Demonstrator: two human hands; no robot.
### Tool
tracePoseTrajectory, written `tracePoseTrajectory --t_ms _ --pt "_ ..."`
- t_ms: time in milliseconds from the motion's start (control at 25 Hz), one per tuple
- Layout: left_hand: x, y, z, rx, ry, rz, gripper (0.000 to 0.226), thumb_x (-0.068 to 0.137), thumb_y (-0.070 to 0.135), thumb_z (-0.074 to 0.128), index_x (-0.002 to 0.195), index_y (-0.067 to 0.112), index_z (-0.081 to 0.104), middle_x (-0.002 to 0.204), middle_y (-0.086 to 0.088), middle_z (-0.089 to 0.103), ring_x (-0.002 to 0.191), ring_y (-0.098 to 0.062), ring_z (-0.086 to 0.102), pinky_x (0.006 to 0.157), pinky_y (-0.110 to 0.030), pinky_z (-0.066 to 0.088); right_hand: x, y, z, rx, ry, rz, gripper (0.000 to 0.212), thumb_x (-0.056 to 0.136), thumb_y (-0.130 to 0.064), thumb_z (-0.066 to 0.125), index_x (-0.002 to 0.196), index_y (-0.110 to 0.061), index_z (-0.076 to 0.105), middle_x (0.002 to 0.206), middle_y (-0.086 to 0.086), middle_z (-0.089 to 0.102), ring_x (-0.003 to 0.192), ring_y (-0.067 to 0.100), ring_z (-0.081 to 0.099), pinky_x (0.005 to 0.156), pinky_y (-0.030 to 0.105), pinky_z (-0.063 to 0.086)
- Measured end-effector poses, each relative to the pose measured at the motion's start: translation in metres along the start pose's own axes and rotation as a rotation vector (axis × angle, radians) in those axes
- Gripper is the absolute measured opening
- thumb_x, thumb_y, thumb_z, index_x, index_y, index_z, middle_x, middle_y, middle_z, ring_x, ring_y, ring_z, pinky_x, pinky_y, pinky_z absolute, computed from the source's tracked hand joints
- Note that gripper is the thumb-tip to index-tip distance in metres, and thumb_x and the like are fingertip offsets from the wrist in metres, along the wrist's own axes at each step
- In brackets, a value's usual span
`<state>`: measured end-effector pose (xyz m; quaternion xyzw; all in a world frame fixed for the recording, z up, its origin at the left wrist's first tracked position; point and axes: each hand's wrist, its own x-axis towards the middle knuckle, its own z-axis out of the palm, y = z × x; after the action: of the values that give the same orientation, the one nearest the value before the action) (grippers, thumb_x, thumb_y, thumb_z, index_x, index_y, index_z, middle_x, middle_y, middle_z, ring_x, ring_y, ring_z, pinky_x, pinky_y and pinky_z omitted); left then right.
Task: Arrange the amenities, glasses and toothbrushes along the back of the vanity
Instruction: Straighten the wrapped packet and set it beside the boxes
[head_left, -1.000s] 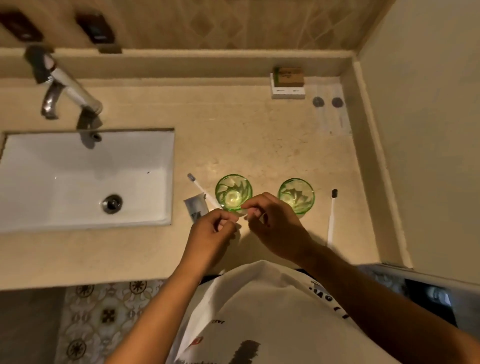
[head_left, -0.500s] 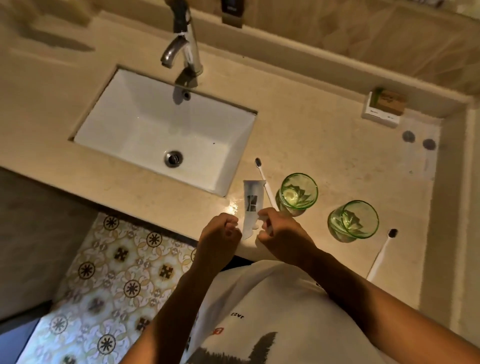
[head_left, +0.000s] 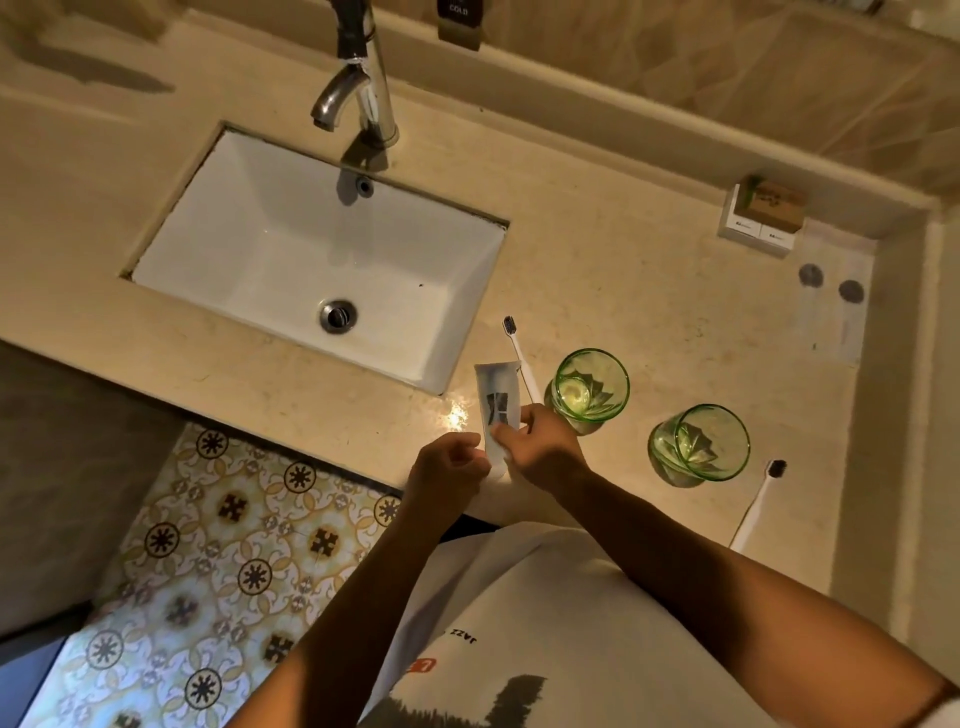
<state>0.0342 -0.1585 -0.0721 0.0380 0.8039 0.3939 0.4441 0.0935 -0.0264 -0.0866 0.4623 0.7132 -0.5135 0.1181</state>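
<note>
A grey toothpaste tube (head_left: 498, 400) lies near the vanity's front edge, right of the sink. My right hand (head_left: 540, 447) pinches its lower end; my left hand (head_left: 449, 473) is closed at the cap end beside it. A white toothbrush (head_left: 519, 358) with dark bristles lies just behind the tube. Two green glasses stand upright: one (head_left: 589, 389) beside my right hand, another (head_left: 698, 444) further right. A second white toothbrush (head_left: 758, 506) lies at the far right. Amenity boxes (head_left: 763, 218), a brown one on white ones, sit at the back right.
The white sink (head_left: 311, 260) with a chrome tap (head_left: 358, 93) fills the vanity's left half. Two small grey round caps (head_left: 831, 283) lie on a clear packet near the right wall. A raised ledge (head_left: 623, 145) runs along the back. Patterned floor tiles (head_left: 208, 545) show below the front edge.
The view has swung so the sink now sits upper left. My right hand has closed on the toothpaste tube's lower end, with my left hand staying at the cap.
</note>
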Motion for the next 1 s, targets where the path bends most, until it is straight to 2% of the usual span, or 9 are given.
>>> tracePoseTrajectory --t_ms 80,160,240,360,560,720,800,920,1000 --pt "-0.001 0.006 0.0 -0.092 0.001 -0.007 0.01 0.094 0.004 0.063 0.099 0.013 0.067 0.092 -0.011 0.07 0.087 -0.032 0.069 0.085 -0.048 0.061 0.001 -0.001 -0.003 0.043 -0.051 0.002 0.035 0.09 -0.028 0.071 0.116 -0.007 0.061 0.099 0.006 0.067 0.092 0.027 0.066 0.076 0.033 0.056" --pt "-0.001 0.01 -0.002 -0.23 -0.005 -0.063 0.015 0.099 0.009 0.06 0.088 0.017 0.065 0.104 -0.022 0.07 0.087 -0.032 0.068 0.086 -0.051 0.06 -0.002 -0.005 -0.008 0.16 -0.118 -0.001 0.028 0.089 -0.022 0.072 0.108 -0.004 0.063 0.085 0.001 0.063 0.083 0.023 0.064 0.069 0.033 0.057" --pt "-0.001 0.013 -0.006 -0.41 -0.049 -0.12 0.014 0.101 0.02 0.058 0.099 0.01 0.067 0.11 -0.023 0.07 0.093 -0.034 0.07 0.085 -0.048 0.061 -0.01 -0.009 -0.01 0.227 -0.184 -0.037 0.03 0.091 -0.022 0.071 0.109 0.0 0.063 0.086 0.003 0.064 0.08 0.02 0.065 0.06 0.025 0.058" --pt "0.001 0.014 -0.015 -0.631 -0.097 -0.118 0.045 0.092 0.038 0.067 0.119 0.001 0.065 0.114 -0.021 0.072 0.104 -0.036 0.07 0.083 -0.043 0.059 -0.022 -0.02 -0.015 0.298 -0.248 -0.118 0.029 0.093 -0.021 0.069 0.113 -0.001 0.06 0.086 0.002 0.063 0.075 0.012 0.065 0.058 0.023 0.057" --pt "0.004 0.044 -0.021 -0.561 0.003 0.016 0.027 0.095 0.032 0.067 0.105 0.009 0.074 0.101 -0.013 0.077 0.097 -0.029 0.074 0.084 -0.039 0.059 -0.028 -0.039 -0.031 0.404 -0.272 -0.172 0.019 0.095 -0.018 0.065 0.109 -0.007 0.058 0.086 0.004 0.065 0.068 0.007 0.067 0.059 0.024 0.057" --pt "0.005 0.084 -0.022 -0.546 0.017 0.107 0.024 0.096 0.029 0.067 0.104 0.006 0.072 0.093 -0.01 0.079 0.083 -0.019 0.076 0.068 -0.024 0.058 -0.024 -0.057 -0.055 0.352 -0.197 -0.227 0.023 0.096 -0.025 0.064 0.106 -0.005 0.064 0.086 0.0 0.066 0.068 0.005 0.065 0.056 0.018 0.054" --pt "0.011 0.1 -0.02 -0.561 -0.007 0.146 0.025 0.094 0.027 0.069 0.104 0.004 0.07 0.094 -0.014 0.078 0.085 -0.023 0.075 0.071 -0.031 0.06 -0.018 -0.062 -0.07 0.398 -0.154 -0.192 0.024 0.097 -0.025 0.063 0.106 -0.004 0.066 0.087 0.001 0.066 0.072 0.01 0.064 0.056 0.016 0.051" --pt "0.023 0.12 -0.01 -0.567 -0.03 0.169 0.03 0.086 0.028 0.079 0.1 0.004 0.068 0.087 -0.016 0.073 0.084 -0.029 0.07 0.087 -0.052 0.057 -0.011 -0.062 -0.091 0.405 -0.143 -0.201 0.028 0.092 -0.036 0.066 0.103 -0.01 0.069 0.091 0.002 0.07 0.081 0.016 0.067 0.064 0.024 0.055" --pt "0.031 0.137 0.002 -0.568 -0.052 0.158 0.03 0.085 0.025 0.079 0.1 0.002 0.067 0.081 -0.012 0.072 0.08 -0.026 0.069 0.086 -0.047 0.058 -0.008 -0.059 -0.108 0.428 -0.172 -0.24 0.031 0.088 -0.037 0.067 0.102 -0.009 0.068 0.087 -0.001 0.07 0.074 0.007 0.067 0.061 0.02 0.052"
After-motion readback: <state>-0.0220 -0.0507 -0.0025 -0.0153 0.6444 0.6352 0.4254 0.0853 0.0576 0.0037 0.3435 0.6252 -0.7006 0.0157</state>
